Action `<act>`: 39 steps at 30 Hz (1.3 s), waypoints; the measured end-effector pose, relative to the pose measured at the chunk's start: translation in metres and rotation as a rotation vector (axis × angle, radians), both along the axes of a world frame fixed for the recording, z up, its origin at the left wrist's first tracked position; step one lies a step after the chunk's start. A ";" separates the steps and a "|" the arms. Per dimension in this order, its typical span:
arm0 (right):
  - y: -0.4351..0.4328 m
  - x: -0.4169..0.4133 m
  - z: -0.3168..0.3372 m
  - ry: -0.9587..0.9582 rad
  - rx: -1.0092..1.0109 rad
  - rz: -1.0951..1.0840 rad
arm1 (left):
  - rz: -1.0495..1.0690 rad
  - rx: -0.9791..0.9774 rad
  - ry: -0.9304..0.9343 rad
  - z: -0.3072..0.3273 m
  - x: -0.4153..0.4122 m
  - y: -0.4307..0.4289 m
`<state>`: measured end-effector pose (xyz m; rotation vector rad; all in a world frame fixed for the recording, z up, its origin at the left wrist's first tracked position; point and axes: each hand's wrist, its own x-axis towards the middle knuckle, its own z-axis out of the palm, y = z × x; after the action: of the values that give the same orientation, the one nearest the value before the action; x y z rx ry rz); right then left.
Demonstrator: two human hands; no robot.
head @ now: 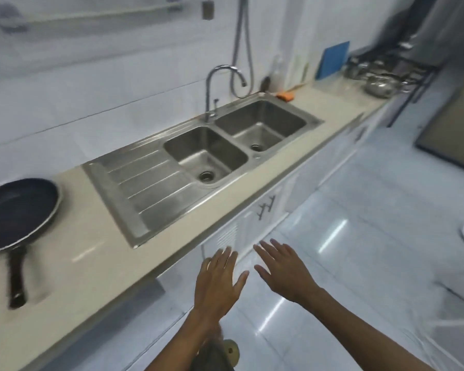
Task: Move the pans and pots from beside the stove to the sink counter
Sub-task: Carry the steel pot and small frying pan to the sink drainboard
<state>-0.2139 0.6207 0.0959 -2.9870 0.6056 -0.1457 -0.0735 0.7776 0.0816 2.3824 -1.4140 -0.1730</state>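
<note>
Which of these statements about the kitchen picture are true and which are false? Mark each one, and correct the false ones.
1. The black frying pan lies on the counter to the left of the sink. True.
2. The left hand holds the pan's handle. False: both the left hand and the right hand are open and empty, out in front of the counter edge.
3. The sink has two basins and a ribbed draining board. True.
4. A steel pot stands in the near basin. False: both basins are empty.
5. Steel pots sit at the far right end of the counter. True.
</note>
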 end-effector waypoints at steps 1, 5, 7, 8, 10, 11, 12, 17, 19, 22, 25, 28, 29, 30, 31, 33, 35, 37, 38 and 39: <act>-0.022 -0.012 0.006 0.016 0.000 -0.060 | -0.047 -0.017 -0.023 0.004 -0.005 -0.029; -0.111 -0.049 0.021 0.028 0.001 -0.293 | -0.209 -0.015 -0.072 0.017 -0.017 -0.147; -0.163 -0.062 0.027 0.023 -0.006 -0.383 | -0.273 -0.017 -0.089 0.021 -0.021 -0.214; -0.186 -0.067 0.030 0.028 -0.016 -0.409 | -0.299 -0.022 -0.098 0.023 -0.022 -0.243; -0.239 -0.078 0.036 0.055 -0.002 -0.477 | -0.360 -0.001 -0.056 0.026 -0.028 -0.310; -0.265 -0.083 0.039 0.056 0.009 -0.510 | -0.385 0.005 -0.038 0.029 -0.032 -0.342; -0.291 -0.087 0.042 0.052 0.015 -0.542 | -0.408 -0.005 -0.026 0.032 -0.035 -0.375; -0.400 -0.105 0.046 0.048 0.018 -0.689 | -0.537 -0.038 -0.026 0.044 -0.050 -0.515; -0.435 -0.109 0.045 0.036 0.021 -0.733 | -0.559 -0.039 -0.039 0.046 -0.053 -0.559; -0.494 -0.111 0.041 0.024 0.022 -0.773 | -0.610 -0.021 -0.072 0.044 -0.056 -0.634; -0.559 -0.112 0.032 0.005 0.035 -0.782 | -0.619 -0.027 -0.085 0.036 -0.057 -0.706; -0.645 -0.112 0.026 -0.022 0.026 -0.775 | -0.614 -0.032 -0.073 0.030 -0.057 -0.786; -0.678 -0.112 0.026 -0.025 0.031 -0.770 | -0.609 -0.028 -0.075 0.029 -0.058 -0.817; -0.712 -0.113 0.026 -0.030 0.045 -0.767 | -0.602 -0.022 -0.071 0.028 -0.059 -0.848; -0.746 -0.113 0.026 -0.037 0.052 -0.759 | -0.589 -0.022 -0.066 0.027 -0.060 -0.879; -0.810 -0.112 0.033 -0.040 0.035 -0.742 | -0.547 -0.049 -0.061 0.033 -0.060 -0.938; -0.877 -0.109 0.040 -0.030 0.038 -0.708 | -0.511 -0.042 -0.050 0.041 -0.061 -0.998; -0.940 -0.105 0.049 -0.011 0.036 -0.663 | -0.466 -0.038 -0.045 0.048 -0.061 -1.051; -0.965 -0.103 0.053 -0.004 0.036 -0.650 | -0.452 -0.038 -0.048 0.051 -0.061 -1.071; -0.994 -0.099 0.057 0.000 0.050 -0.642 | -0.441 -0.030 -0.041 0.054 -0.059 -1.096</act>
<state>-0.3130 -0.3733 0.1531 -2.6279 1.5147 -0.1663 -0.1327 -0.3181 0.1359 2.0278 -1.9296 -0.2140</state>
